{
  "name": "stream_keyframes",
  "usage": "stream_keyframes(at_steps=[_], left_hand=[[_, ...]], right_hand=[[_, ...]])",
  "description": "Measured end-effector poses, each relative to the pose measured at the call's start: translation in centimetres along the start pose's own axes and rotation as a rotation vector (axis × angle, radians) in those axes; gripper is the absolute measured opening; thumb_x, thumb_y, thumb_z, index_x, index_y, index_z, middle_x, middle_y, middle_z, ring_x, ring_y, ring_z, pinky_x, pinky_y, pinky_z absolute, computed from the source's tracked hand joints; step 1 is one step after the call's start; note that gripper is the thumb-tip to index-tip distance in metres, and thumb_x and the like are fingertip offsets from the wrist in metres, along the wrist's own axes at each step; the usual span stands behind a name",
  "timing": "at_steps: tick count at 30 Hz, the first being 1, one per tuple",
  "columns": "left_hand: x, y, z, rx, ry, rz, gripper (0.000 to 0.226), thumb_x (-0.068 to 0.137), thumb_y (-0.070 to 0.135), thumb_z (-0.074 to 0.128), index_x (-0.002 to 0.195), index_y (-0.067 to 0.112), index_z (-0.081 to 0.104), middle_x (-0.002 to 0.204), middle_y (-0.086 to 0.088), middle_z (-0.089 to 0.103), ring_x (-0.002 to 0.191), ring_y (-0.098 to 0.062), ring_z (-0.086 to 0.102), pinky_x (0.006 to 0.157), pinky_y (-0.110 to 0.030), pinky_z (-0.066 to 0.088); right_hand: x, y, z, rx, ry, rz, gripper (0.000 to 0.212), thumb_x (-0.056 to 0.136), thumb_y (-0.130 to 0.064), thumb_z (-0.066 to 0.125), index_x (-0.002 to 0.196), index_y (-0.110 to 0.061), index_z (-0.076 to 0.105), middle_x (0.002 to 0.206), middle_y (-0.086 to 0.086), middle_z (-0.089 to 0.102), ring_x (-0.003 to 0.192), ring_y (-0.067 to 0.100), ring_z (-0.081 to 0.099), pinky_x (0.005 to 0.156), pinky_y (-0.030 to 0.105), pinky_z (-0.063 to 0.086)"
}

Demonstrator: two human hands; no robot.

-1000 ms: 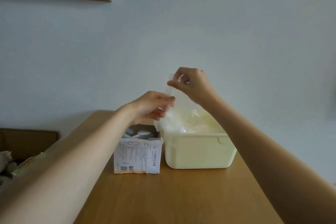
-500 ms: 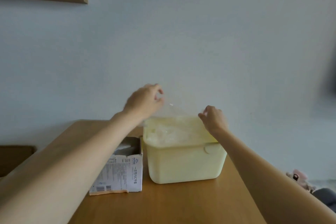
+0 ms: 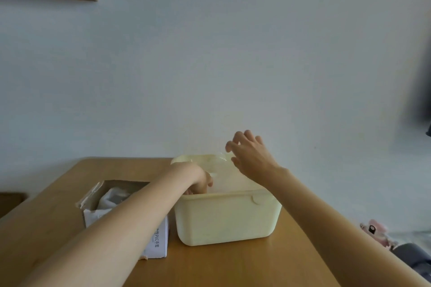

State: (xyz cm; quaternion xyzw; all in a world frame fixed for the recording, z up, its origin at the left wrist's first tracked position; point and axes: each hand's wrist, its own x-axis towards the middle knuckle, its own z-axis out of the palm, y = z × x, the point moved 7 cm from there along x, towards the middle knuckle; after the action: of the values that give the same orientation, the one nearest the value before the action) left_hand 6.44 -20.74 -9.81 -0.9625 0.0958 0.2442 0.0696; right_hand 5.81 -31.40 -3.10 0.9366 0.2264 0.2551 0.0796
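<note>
The left hand (image 3: 198,179) reaches into the bin (image 3: 224,219) onto the film (image 3: 217,162), fingers hidden, so its grip cannot be told; the right hand (image 3: 250,154) hovers open above. The light film may spring back out when released

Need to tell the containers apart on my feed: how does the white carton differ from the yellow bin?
The white carton is printed cardboard; the yellow bin is plain plastic. The carton is smaller than the bin. The carton's open top shows crumpled white contents; the bin holds clear film, and the left hand is inside it. Both stand upright on the table.
</note>
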Motion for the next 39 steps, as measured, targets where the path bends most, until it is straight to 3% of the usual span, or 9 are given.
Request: stream_keyframes(at_steps=[5, 9, 11, 15, 20, 26, 31, 35, 39], left_hand=[[-0.1, -0.4, 0.4, 0.086, -0.021, -0.015, 0.053, 0.100, 0.019, 0.032, 0.149, 0.032, 0.019, 0.153, -0.001, 0.025, 0.129, -0.024, 0.044, 0.098, -0.031, 0.039], [0.2, -0.5, 0.8, 0.037, -0.047, -0.066, 0.048, 0.100, 0.034, 0.031, 0.147, 0.025, 0.029, 0.152, 0.000, 0.029, 0.133, -0.023, 0.037, 0.100, -0.031, 0.034], [0.5, -0.2, 1.0, 0.058, -0.023, -0.066, 0.049, 0.100, 0.041, 0.034, 0.142, 0.017, 0.038, 0.145, -0.004, 0.039, 0.130, -0.022, 0.042, 0.101, -0.029, 0.035], [0.7, -0.3, 0.8, 0.000, 0.027, -0.071, 0.048, 0.098, 0.041, 0.038, 0.139, 0.015, 0.043, 0.142, -0.006, 0.043, 0.127, -0.022, 0.044, 0.102, -0.028, 0.036], [-1.0, -0.6, -0.2, -0.281, -0.038, 0.060, 0.049, 0.098, 0.024, 0.047, 0.144, 0.019, 0.033, 0.143, -0.009, 0.042, 0.118, -0.023, 0.052, 0.092, -0.027, 0.044], [-6.9, -3.9, -4.2, -0.747, 0.306, 0.299, 0.029, 0.094, -0.003, 0.045, 0.121, 0.004, 0.053, 0.094, -0.007, 0.062, 0.073, -0.018, 0.065, 0.064, -0.020, 0.054], [-9.5, -9.4, -1.6, -0.681, 0.384, 0.207, 0.024, 0.092, -0.001, 0.047, 0.108, 0.010, 0.061, 0.096, -0.006, 0.068, 0.079, -0.014, 0.065, 0.077, -0.024, 0.053], [-9.8, -12.7, 0.7, -0.715, 0.418, 0.118, 0.026, 0.091, 0.000, 0.047, 0.115, 0.009, 0.054, 0.111, -0.008, 0.062, 0.092, -0.022, 0.063, 0.080, -0.033, 0.053], [-10.1, -13.9, 1.3, -0.835, 0.476, 0.156, 0.026, 0.089, -0.002, 0.050, 0.110, 0.012, 0.055, 0.113, -0.004, 0.063, 0.101, -0.017, 0.062, 0.081, -0.027, 0.053]], right_hand=[[-0.9, 0.6, 2.0, 0.241, -0.332, -0.021, 0.023, 0.089, -0.041, 0.058, 0.103, -0.025, 0.067, 0.107, -0.008, 0.056, 0.107, 0.014, 0.041, 0.094, 0.033, 0.029], [-2.5, 1.3, 6.4, 0.165, -0.926, 0.105, 0.043, 0.094, -0.021, 0.051, 0.137, -0.022, 0.044, 0.131, 0.003, 0.051, 0.116, 0.022, 0.049, 0.100, 0.032, 0.035], [-2.8, 2.1, 9.1, 0.171, -1.036, 0.222, 0.044, 0.094, -0.025, 0.048, 0.137, -0.021, 0.044, 0.134, 0.008, 0.049, 0.113, 0.026, 0.049, 0.096, 0.033, 0.037], [-2.1, 3.9, 11.6, 0.227, -1.020, 0.402, 0.054, 0.077, -0.049, 0.052, 0.126, -0.028, 0.055, 0.128, 0.004, 0.053, 0.108, 0.026, 0.051, 0.096, 0.036, 0.040], [-2.7, 2.4, 5.2, 0.084, -0.977, 0.305, 0.051, 0.094, -0.031, 0.052, 0.142, -0.020, 0.036, 0.141, 0.006, 0.042, 0.122, 0.025, 0.049, 0.095, 0.030, 0.040], [0.6, -1.7, -1.7, 0.199, -0.547, 0.208, 0.034, 0.090, -0.026, 0.060, 0.118, -0.007, 0.059, 0.082, 0.006, 0.063, 0.053, 0.015, 0.059, 0.066, 0.029, 0.054], [2.3, -11.2, -4.6, 0.642, -0.376, -0.050, 0.018, 0.090, -0.022, 0.058, 0.100, -0.012, 0.070, 0.094, 0.008, 0.071, 0.062, 0.011, 0.061, 0.058, 0.017, 0.050], [2.0, -16.5, -3.2, 0.419, -0.446, -0.242, 0.032, 0.084, -0.017, 0.066, 0.116, -0.016, 0.065, 0.117, 0.007, 0.062, 0.105, 0.023, 0.056, 0.089, 0.029, 0.043], [3.0, -17.7, -2.1, 0.352, -0.352, -0.156, 0.021, 0.089, -0.015, 0.053, 0.104, -0.008, 0.066, 0.091, 0.008, 0.061, 0.087, 0.029, 0.057, 0.068, 0.030, 0.042]])
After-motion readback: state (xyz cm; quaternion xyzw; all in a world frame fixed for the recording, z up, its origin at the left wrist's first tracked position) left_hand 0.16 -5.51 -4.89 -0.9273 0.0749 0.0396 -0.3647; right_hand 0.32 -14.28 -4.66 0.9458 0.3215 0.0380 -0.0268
